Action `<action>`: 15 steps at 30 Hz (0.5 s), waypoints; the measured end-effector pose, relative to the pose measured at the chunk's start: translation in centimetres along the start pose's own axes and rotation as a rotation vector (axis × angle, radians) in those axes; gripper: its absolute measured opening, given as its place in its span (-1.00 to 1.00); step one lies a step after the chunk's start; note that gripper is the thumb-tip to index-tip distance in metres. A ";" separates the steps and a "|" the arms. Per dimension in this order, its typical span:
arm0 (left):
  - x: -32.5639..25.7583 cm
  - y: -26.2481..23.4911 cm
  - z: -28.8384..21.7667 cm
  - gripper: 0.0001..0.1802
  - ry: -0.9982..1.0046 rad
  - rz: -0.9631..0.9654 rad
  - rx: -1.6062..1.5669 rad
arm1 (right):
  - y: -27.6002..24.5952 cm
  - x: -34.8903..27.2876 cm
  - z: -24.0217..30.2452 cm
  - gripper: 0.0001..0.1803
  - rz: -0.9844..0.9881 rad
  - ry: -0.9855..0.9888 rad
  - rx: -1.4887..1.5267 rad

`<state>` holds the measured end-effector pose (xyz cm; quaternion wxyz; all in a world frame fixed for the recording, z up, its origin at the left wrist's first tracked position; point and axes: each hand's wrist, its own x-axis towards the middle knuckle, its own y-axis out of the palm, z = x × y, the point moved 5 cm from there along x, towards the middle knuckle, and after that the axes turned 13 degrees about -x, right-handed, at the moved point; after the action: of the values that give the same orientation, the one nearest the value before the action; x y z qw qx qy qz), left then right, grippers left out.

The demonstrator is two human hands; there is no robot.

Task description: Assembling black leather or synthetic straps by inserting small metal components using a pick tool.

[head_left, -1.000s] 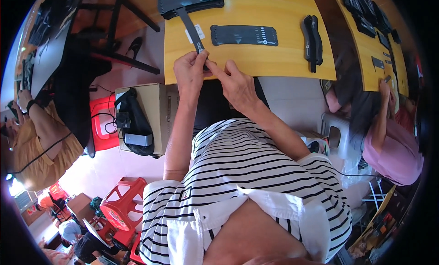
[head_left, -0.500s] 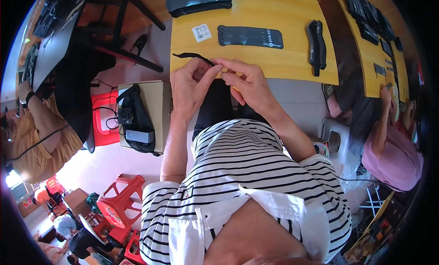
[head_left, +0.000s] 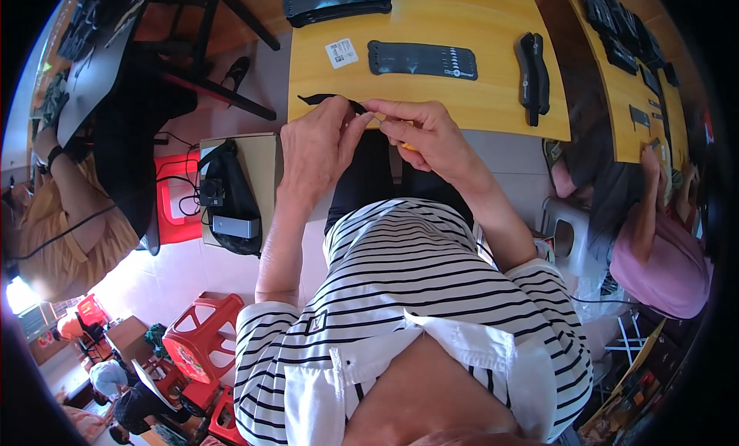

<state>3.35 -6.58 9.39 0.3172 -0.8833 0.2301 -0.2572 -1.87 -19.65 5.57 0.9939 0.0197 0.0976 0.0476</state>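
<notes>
At the table's near edge, my left hand [head_left: 317,147] pinches a narrow black fabric strap [head_left: 316,99], whose loose end sticks out to the left. My right hand [head_left: 435,142] is closed around a slim yellow-handled tool [head_left: 409,146]; its working end is hidden by the fingers. The fingertips of both hands almost meet at the strap. Just beyond them lies a flat black strip [head_left: 419,60] with white print and rounded ends. A small white printed label [head_left: 341,53] rests to its left.
A stack of black strips [head_left: 339,7] sits at the far left of the yellow table [head_left: 462,107], and folded black bands [head_left: 533,80] lie at its right. Left of me stands a cardboard box [head_left: 265,169] bearing a black bag [head_left: 235,188]. Co-workers sit at both sides.
My hands have shifted slightly, and the left hand has turned so more of its back shows. The strap's loose end has moved a little lower and to the right.
</notes>
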 end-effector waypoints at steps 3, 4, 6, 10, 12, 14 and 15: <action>0.1 -0.3 0.0 -0.78 -0.061 -0.003 -0.077 | -0.2 0.1 -0.6 -0.67 0.020 0.033 0.064; 0.2 -0.3 0.0 -0.78 -0.060 -0.002 -0.076 | -0.2 0.1 -0.7 -0.67 0.029 0.037 0.096; 0.3 0.0 0.1 -0.80 -0.034 0.014 -0.093 | -0.3 0.0 -0.7 -0.67 0.029 0.041 0.112; 0.3 0.3 0.2 -0.82 0.008 0.032 -0.040 | -0.5 0.1 -1.0 -0.67 0.045 0.043 0.103; 0.2 0.4 -0.1 -0.85 0.124 0.036 -0.042 | -0.6 0.0 -1.3 -0.67 0.053 0.049 0.105; 0.2 0.5 -0.2 -0.86 0.163 0.047 -0.033 | -0.6 -0.1 -1.4 -0.67 0.062 0.054 0.108; 0.1 0.5 -0.4 -0.88 0.201 0.055 -0.026 | -0.6 -0.1 -1.4 -0.68 0.062 0.055 0.103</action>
<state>3.10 -7.19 9.32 0.2881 -0.8504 0.2883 -0.3328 -2.19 -20.22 4.20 0.9866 0.0723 0.1266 0.0739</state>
